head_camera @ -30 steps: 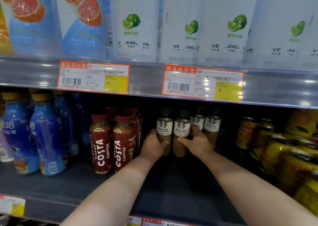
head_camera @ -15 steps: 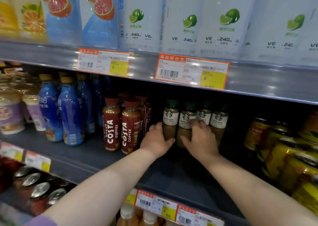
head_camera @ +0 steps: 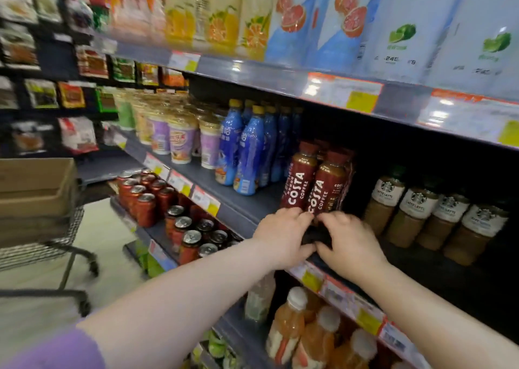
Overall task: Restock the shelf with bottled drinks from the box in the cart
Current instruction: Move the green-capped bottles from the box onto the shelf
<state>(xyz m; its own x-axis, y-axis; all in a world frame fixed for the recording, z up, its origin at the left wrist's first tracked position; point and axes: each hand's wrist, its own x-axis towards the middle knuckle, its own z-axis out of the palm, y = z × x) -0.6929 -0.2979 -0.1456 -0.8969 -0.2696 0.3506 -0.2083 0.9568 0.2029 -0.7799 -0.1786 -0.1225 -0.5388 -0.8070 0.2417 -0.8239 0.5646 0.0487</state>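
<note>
Several Starbucks caffe latte bottles [head_camera: 415, 214] stand in a row on the dark middle shelf [head_camera: 247, 204], right of my hands. Two dark red Costa coffee bottles [head_camera: 298, 184] stand at the shelf front, with more behind them. My left hand [head_camera: 282, 236] is at the shelf edge, its fingertips at the base of the front Costa bottles. My right hand [head_camera: 351, 246] is beside it, fingers spread, just right of those bottles. Neither hand holds a bottle. The cardboard box [head_camera: 33, 184] sits in the wire cart [head_camera: 42, 238] at the far left.
Blue bottles [head_camera: 247, 155] and purple cups [head_camera: 181, 141] fill the shelf to the left. Red cans [head_camera: 146, 205] and juice bottles [head_camera: 286, 329] sit on lower shelves. Tall cartons [head_camera: 331, 23] line the shelf above. The aisle floor [head_camera: 106, 256] lies between cart and shelving.
Both hands have let go of the Starbucks bottles and drawn back left to the shelf front by the Costa bottles. My view has swung left, bringing the cart and box into sight.
</note>
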